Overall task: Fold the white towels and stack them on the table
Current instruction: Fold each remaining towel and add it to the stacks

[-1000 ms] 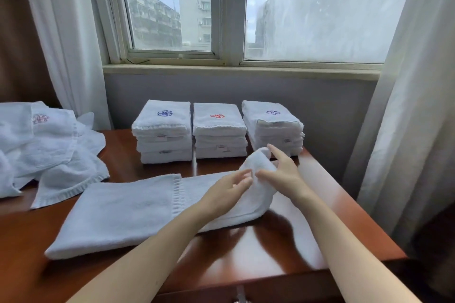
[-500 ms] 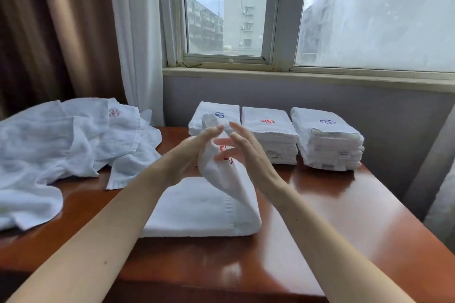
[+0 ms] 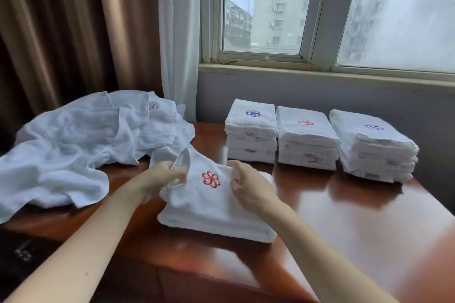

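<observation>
Left hand [image 3: 161,177] pinches the far-left corner of the folded towel [image 3: 211,206]; right hand [image 3: 248,186] grips its far-right edge, fingers curled into the cloth. Towel lies mid-table [image 3: 357,224], red flower logo [image 3: 210,179] up, far edge lifted. Behind it, three stacks of folded towels [image 3: 306,138] sit side by side under the window [image 3: 268,7]; unfolded towel heap [image 3: 73,145] at left, near the brown curtain [image 3: 61,27].

folded white towel [image 3: 214,206], red emblem up
</observation>
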A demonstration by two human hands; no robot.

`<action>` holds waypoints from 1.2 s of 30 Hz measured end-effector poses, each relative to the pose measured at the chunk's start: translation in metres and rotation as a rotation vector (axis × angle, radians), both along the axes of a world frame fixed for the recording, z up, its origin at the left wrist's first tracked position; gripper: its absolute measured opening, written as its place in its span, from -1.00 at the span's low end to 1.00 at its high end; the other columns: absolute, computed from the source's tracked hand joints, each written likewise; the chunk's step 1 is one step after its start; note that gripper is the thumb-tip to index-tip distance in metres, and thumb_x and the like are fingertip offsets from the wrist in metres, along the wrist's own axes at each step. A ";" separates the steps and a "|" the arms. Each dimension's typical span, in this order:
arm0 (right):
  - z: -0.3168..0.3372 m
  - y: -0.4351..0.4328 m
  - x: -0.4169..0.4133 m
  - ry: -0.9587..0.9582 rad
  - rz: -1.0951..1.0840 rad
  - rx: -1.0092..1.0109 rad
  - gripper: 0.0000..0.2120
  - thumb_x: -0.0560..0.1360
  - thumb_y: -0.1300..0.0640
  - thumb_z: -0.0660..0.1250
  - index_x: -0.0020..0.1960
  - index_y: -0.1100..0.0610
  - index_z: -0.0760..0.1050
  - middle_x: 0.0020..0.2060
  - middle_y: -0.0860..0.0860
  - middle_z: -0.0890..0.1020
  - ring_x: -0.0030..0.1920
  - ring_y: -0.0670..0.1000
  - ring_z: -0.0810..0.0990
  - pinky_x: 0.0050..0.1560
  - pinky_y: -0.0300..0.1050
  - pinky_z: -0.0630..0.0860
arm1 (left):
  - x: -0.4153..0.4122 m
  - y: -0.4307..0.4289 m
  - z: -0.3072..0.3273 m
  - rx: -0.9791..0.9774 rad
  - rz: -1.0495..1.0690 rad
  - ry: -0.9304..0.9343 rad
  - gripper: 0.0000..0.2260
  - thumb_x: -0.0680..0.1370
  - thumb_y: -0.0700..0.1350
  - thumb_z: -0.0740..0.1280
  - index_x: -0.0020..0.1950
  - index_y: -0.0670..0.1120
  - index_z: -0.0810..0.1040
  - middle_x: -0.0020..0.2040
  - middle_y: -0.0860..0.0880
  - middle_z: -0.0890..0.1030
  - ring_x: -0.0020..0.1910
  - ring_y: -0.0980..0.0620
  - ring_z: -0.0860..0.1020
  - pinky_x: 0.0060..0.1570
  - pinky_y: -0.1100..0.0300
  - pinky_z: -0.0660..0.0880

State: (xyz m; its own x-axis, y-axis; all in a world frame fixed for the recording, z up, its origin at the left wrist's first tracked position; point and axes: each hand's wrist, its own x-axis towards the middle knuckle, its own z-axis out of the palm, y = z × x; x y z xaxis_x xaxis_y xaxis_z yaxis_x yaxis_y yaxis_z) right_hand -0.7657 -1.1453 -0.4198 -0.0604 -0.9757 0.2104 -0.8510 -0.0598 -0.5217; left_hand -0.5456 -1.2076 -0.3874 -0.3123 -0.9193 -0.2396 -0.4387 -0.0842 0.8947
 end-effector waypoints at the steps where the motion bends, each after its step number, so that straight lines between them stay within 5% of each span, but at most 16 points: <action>1: -0.004 -0.001 0.000 0.086 0.011 0.025 -0.53 0.57 0.15 0.13 0.47 0.01 0.33 0.39 -0.02 0.47 0.37 0.03 0.41 0.44 -0.02 0.18 | 0.002 -0.002 -0.003 -0.012 0.002 -0.048 -0.66 0.16 -0.02 0.39 -0.17 -0.15 0.49 -0.19 -0.10 0.51 -0.19 -0.05 0.51 -0.21 0.11 0.42; 5: -0.012 -0.003 0.002 0.258 0.050 0.045 -0.60 0.64 0.02 0.09 0.45 0.06 0.35 0.35 0.04 0.48 0.42 0.05 0.34 0.53 0.10 -0.06 | 0.009 -0.012 0.000 -0.123 0.036 -0.231 -0.87 0.30 0.05 0.31 -0.31 0.02 0.46 -0.31 0.01 0.44 -0.39 0.07 0.43 -0.38 0.21 0.38; 7: -0.014 -0.004 0.002 0.267 0.060 0.065 -0.61 0.65 -0.01 0.07 0.43 0.07 0.35 0.37 0.06 0.46 0.45 0.06 0.30 0.54 0.11 -0.09 | 0.013 -0.019 0.001 -0.187 0.098 -0.437 -0.73 0.46 0.12 0.26 0.10 0.05 0.47 -0.07 0.01 0.57 -0.17 0.00 0.58 -0.17 0.11 0.56; 9: -0.017 -0.004 0.003 0.292 0.075 0.089 -0.63 0.65 -0.04 0.06 0.38 0.08 0.37 0.37 0.06 0.45 0.46 0.07 0.28 0.53 0.13 -0.11 | 0.008 -0.021 0.001 -0.386 0.145 -0.682 -0.51 0.53 0.18 0.19 0.42 0.04 0.32 0.28 -0.04 0.52 0.20 -0.08 0.53 0.14 0.03 0.49; 14: -0.022 -0.001 0.001 0.332 0.091 0.108 -0.59 0.65 -0.07 0.01 0.42 0.08 0.32 0.42 0.05 0.38 0.49 0.05 0.21 0.53 0.13 -0.14 | -0.040 -0.006 -0.017 -0.838 -0.211 -0.631 -0.62 0.64 -0.01 0.15 0.47 0.12 0.35 0.45 0.08 0.38 0.49 0.04 0.24 0.44 0.03 0.22; 19: -0.028 0.002 -0.014 0.348 0.122 0.122 -0.48 0.67 -0.13 -0.05 0.58 0.00 0.10 0.58 -0.03 0.12 0.58 -0.05 -0.02 0.55 0.07 -0.24 | -0.043 -0.018 -0.056 -0.745 -0.323 -0.797 -0.58 0.70 0.09 -0.05 0.57 0.15 0.19 0.59 0.08 0.16 0.59 0.07 -0.04 0.54 -0.03 -0.14; 24: -0.033 -0.004 -0.020 0.344 0.144 0.111 -0.45 0.66 -0.17 -0.05 0.61 -0.05 0.03 0.60 -0.06 0.06 0.59 -0.08 -0.05 0.56 0.02 -0.24 | -0.039 -0.021 -0.071 -0.633 -0.287 -0.674 -0.55 0.68 0.15 -0.06 0.58 0.18 0.13 0.61 0.10 0.08 0.59 0.11 -0.09 0.55 0.04 -0.06; 28: -0.032 -0.007 -0.030 0.285 0.185 0.019 -0.49 0.65 -0.14 0.05 0.56 -0.06 0.20 0.56 -0.09 0.21 0.56 -0.12 0.08 0.56 -0.06 -0.12 | -0.045 -0.013 -0.067 -0.641 -0.240 -0.737 -0.55 0.68 0.10 -0.05 0.59 0.14 0.13 0.58 0.04 0.19 0.56 0.03 0.08 0.50 0.02 0.08; 32: -0.026 -0.002 -0.040 0.245 0.136 -0.199 -0.66 0.63 0.01 0.18 0.37 0.02 0.50 0.33 -0.11 0.54 0.37 -0.07 0.42 0.34 -0.25 0.26 | -0.057 0.005 -0.061 -0.617 -0.151 -0.898 -0.53 0.67 0.07 -0.06 0.60 0.10 0.11 0.53 -0.02 0.28 0.47 -0.09 0.24 0.38 -0.06 0.25; 36: -0.021 0.009 -0.049 0.333 0.049 -0.249 -0.69 0.63 0.08 0.18 0.32 0.05 0.52 0.27 -0.04 0.59 0.31 0.03 0.49 0.39 -0.11 0.28 | -0.067 0.020 -0.038 -0.495 -0.177 -1.117 -0.51 0.66 0.12 -0.10 0.60 0.09 0.10 0.52 -0.11 0.30 0.44 -0.18 0.29 0.32 -0.12 0.24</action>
